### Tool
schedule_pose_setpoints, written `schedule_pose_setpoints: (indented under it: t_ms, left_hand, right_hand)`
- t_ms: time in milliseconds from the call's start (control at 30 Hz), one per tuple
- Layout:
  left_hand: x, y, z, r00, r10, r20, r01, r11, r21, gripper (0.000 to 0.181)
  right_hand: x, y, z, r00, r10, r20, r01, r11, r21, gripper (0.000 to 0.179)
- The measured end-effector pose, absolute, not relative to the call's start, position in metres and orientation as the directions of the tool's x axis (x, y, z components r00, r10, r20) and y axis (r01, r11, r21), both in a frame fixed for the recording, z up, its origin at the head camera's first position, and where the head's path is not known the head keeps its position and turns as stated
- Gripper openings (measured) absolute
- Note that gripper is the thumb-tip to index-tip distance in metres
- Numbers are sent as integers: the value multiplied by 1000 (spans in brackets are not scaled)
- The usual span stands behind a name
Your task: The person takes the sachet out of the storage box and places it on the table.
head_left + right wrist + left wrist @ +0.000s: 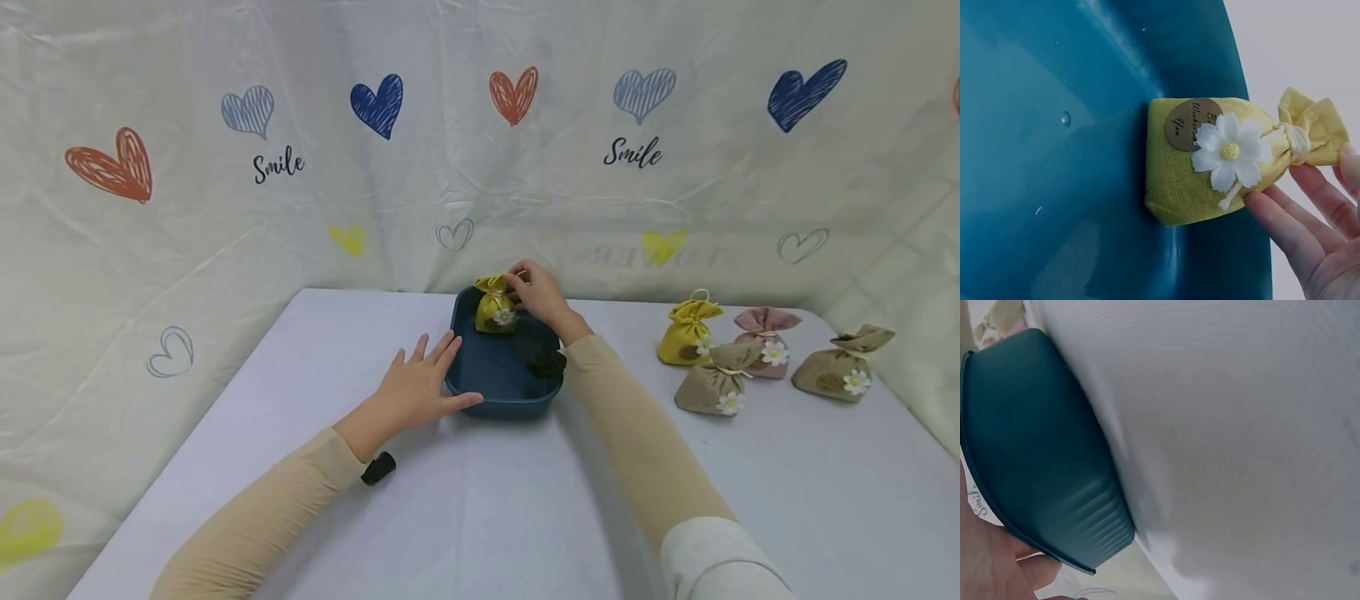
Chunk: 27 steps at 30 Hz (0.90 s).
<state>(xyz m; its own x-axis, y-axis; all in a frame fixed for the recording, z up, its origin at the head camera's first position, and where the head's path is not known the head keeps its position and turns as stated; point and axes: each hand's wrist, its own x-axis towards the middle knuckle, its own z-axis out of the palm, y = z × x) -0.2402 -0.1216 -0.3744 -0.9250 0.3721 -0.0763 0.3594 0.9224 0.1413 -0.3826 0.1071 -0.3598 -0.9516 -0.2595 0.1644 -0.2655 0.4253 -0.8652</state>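
Note:
In the head view a dark teal plastic basin (510,408) sits on the white table. A small yellow cloth sachet (489,315) with a tied neck stands inside it at the far end. My right hand (540,296) pinches the gathered top of this sachet. The right wrist view shows the sachet's white flower (1230,152) and round brown label, with thumb and fingertips at its tied neck. Spread fingers of my left hand (416,390) rest along the basin's left rim, the thumb near its front corner. The left wrist view shows the basin's outer wall (1041,437) beside that hand.
Right of the basin stand another yellow sachet (684,333), a pink sachet (767,321) and two beige ones, one in front (712,383) and one farther right (832,367). A white sheet (450,183) printed with hearts hangs behind the table.

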Motion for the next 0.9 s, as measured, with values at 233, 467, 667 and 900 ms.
schedule_pose_setpoints:
  t_ms: [233,467,667,900]
  left_hand:
    - [-241,-121,-374,-928,363,-84,351,927,132,106]
    - [-242,-121,-376,-927,366,-79,352,924,149,106]
    - [-241,-120,-375,-929,360,-90,346,928,140,106]
    - [-240,-119,-374,-932,350,-96,336,932,136,106]
  right_hand:
    - [-378,110,-355,-948,-247,201,-287,387,-876,26]
    - [-369,109,-348,-944,-254,212,-294,350,-890,27]
    - [-362,109,-340,-941,-265,212,-303,374,-877,26]
    - [-353,111,-333,-936,-269,228,-323,394,-861,26]
